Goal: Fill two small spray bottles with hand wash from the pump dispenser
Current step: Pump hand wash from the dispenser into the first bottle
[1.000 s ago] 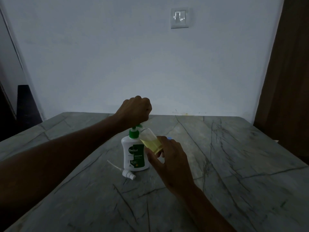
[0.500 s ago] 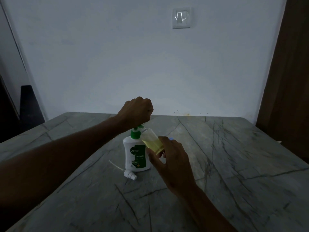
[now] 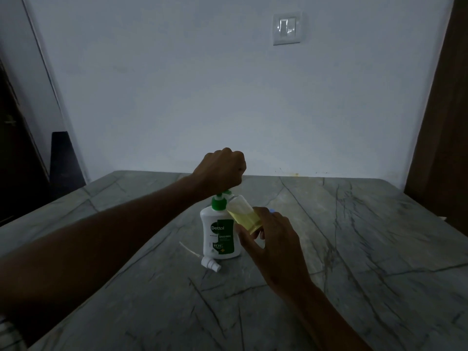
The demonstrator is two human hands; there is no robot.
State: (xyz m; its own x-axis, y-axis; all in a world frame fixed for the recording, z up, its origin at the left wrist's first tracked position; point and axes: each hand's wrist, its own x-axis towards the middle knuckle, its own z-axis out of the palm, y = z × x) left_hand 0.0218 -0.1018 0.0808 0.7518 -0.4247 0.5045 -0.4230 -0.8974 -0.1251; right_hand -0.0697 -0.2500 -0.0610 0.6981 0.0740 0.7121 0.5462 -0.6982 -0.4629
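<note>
A white Dettol pump dispenser [image 3: 219, 230] with a green collar stands mid-table. My left hand [image 3: 222, 168] is a closed fist resting on top of its green pump head, which it mostly hides. My right hand [image 3: 272, 243] holds a small clear spray bottle [image 3: 244, 214], tilted with its open neck against the pump nozzle and roughly half full of yellow liquid. A white spray cap with its dip tube [image 3: 210, 263] lies on the table in front of the dispenser. A small blue object [image 3: 272, 211] peeks out behind my right hand; I cannot tell what it is.
The grey veined stone table [image 3: 354, 262] runs back to a white wall with a light switch [image 3: 286, 27]. A brown wooden panel [image 3: 440, 122] stands at the right edge, and a dark opening lies to the left.
Both hands, the dispenser and the small bottle hold nearly the same pose. The camera has shifted slightly. The liquid level looks unchanged.
</note>
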